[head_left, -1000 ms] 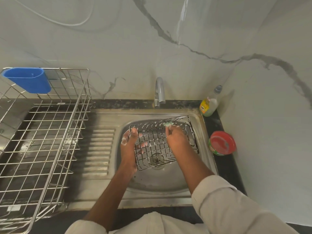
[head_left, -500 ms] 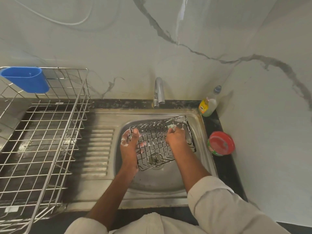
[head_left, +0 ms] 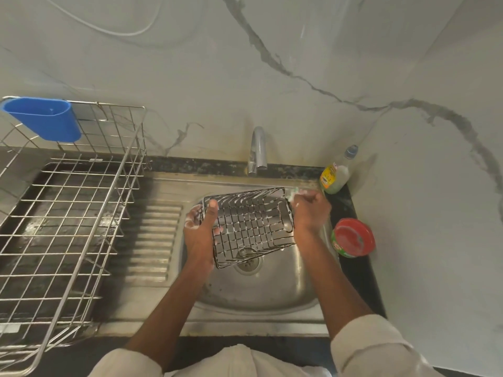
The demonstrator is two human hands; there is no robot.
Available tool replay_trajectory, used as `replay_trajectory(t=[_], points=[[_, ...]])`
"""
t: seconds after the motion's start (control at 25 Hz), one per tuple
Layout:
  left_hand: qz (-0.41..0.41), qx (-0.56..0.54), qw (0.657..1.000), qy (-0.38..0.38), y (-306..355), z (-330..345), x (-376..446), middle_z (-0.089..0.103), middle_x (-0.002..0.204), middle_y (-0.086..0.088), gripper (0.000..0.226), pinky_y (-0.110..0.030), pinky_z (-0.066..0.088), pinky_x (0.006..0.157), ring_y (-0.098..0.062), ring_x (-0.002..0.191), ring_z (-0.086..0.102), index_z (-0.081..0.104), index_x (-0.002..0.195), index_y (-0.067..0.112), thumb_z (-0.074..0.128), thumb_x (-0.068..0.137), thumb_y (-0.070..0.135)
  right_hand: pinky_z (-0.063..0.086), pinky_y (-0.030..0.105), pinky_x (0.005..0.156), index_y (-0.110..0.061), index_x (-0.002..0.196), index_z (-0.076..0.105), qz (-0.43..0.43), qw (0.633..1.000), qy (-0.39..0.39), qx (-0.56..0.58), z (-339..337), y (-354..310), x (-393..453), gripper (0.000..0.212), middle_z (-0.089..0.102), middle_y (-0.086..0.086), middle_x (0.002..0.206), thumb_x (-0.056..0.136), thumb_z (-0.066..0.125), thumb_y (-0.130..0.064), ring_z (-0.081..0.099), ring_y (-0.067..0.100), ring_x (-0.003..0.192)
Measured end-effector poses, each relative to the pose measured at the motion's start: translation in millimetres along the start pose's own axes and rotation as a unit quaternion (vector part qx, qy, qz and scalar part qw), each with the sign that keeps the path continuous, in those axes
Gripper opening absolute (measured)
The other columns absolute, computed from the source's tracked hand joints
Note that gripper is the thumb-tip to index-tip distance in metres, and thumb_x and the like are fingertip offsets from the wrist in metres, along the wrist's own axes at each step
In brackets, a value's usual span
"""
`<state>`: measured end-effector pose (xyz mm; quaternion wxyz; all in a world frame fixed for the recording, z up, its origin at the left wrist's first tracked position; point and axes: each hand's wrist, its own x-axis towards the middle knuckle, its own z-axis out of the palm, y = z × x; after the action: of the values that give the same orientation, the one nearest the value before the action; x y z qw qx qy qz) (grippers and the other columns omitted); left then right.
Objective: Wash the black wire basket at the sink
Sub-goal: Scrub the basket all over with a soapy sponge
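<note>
the black wire basket (head_left: pixel 250 227) is held tilted over the sink (head_left: pixel 258 292); left hand (head_left: pixel 201 232) grips its left edge, soapy; right hand (head_left: pixel 310 213) pinches a scrubber (head_left: pixel 294 192) at the far corner; suds could let the basket slip into the basin

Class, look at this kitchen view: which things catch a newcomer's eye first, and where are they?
The black wire basket is held tilted over the sink, the left hand gripping its left edge and the soapy right hand at its far right corner. A blue cup hangs on the steel rack at left.
</note>
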<state>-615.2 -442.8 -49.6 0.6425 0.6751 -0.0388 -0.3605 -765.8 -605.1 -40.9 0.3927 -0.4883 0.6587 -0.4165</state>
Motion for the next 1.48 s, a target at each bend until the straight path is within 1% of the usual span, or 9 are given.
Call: replay_trajectory(t=[0.12,0.28,0.4,0.6,0.68,0.92,1.04,1.24,1.48], points=[[0.017,0.028,0.999,-0.011,11.8,3.0,-0.8,0.063,0.149,-0.006,0.127,-0.057,0.059,0.102,-0.025,0.105,0.077,0.046,0.156,0.028,0.077,0.053,0.096,0.047,0.018,0.064,-0.014,0.088,0.075,-0.145,0.973,-0.079,-0.162,9.8,8.6,7.1,0.019,0.074,-0.001,0.088,0.085,0.068,0.003,0.069,0.014,0.081],[0.029,0.048,0.998,-0.03,23.1,10.4,-9.1,0.061,0.151,-0.002,0.113,-0.048,0.051,0.109,-0.02,0.112,0.073,0.047,0.155,0.028,0.079,0.064,0.088,0.047,0.029,0.07,-0.01,0.097,0.076,-0.259,0.87,-0.183,-0.377,35.5,24.3,5.2,0.019,0.075,0.011,0.102,0.092,0.061,0.0,0.07,0.029,0.09],[0.045,0.066,0.996,-0.028,24.0,14.0,-15.3,0.06,0.149,-0.002,0.11,-0.043,0.049,0.108,-0.019,0.116,0.07,0.045,0.156,0.027,0.079,0.069,0.085,0.053,0.035,0.081,-0.01,0.114,0.072,-0.314,0.805,-0.185,-0.468,37.3,21.2,2.8,0.025,0.072,0.012,0.114,0.095,0.058,-0.003,0.069,0.031,0.102],[0.036,0.106,0.994,-0.007,20.0,12.8,-15.3,0.061,0.15,-0.007,0.122,-0.053,0.046,0.117,-0.029,0.128,0.066,0.042,0.156,0.037,0.073,0.057,0.099,0.048,0.035,0.075,-0.014,0.103,0.077,-0.262,0.877,-0.003,-0.403,11.2,15.1,3.2,0.022,0.076,0.007,0.099,0.089,0.063,-0.004,0.066,0.031,0.099],[0.035,0.104,0.994,-0.002,21.9,11.8,-15.6,0.062,0.146,-0.005,0.119,-0.051,0.046,0.116,-0.029,0.126,0.067,0.045,0.154,0.037,0.073,0.056,0.099,0.051,0.035,0.081,-0.016,0.102,0.08,-0.265,0.904,-0.013,-0.336,13.0,11.0,-1.3,0.019,0.078,0.007,0.097,0.088,0.069,-0.007,0.068,0.03,0.098],[0.081,0.071,0.994,-0.025,34.8,10.1,-21.5,0.057,0.147,0.0,0.092,-0.032,0.042,0.107,-0.013,0.124,0.057,0.053,0.151,0.03,0.083,0.074,0.071,0.055,0.033,0.085,-0.029,0.12,0.076,-0.258,0.817,-0.177,-0.485,27.2,19.4,-8.4,0.031,0.073,0.01,0.115,0.094,0.064,-0.015,0.069,0.027,0.108],[0.091,0.08,0.992,-0.023,34.8,10.7,-22.0,0.055,0.153,-0.002,0.11,-0.039,0.041,0.115,-0.02,0.137,0.049,0.052,0.151,0.033,0.077,0.06,0.09,0.055,0.032,0.086,-0.024,0.116,0.077,-0.276,0.779,-0.202,-0.525,16.6,32.1,-19.9,0.028,0.073,0.009,0.114,0.093,0.065,-0.013,0.069,0.025,0.105],[0.094,0.104,0.989,-0.043,32.2,9.3,-24.9,0.052,0.158,-0.005,0.107,-0.04,0.038,0.116,-0.018,0.138,0.046,0.048,0.154,0.036,0.076,0.066,0.089,0.056,0.035,0.079,-0.022,0.116,0.079,-0.28,0.825,-0.144,-0.468,6.7,22.2,-4.2,0.029,0.075,0.012,0.109,0.094,0.063,-0.011,0.071,0.03,0.099],[0.127,0.131,0.983,-0.033,36.8,9.7,-26.9,0.054,0.157,-0.005,0.106,-0.035,0.041,0.111,-0.024,0.143,0.048,0.05,0.153,0.033,0.077,0.065,0.085,0.058,0.034,0.089,-0.022,0.109,0.081,-0.263,0.741,-0.319,-0.53,12.6,46.5,-12.6,0.032,0.078,0.006,0.111,0.087,0.067,-0.003,0.073,0.027,0.106]])
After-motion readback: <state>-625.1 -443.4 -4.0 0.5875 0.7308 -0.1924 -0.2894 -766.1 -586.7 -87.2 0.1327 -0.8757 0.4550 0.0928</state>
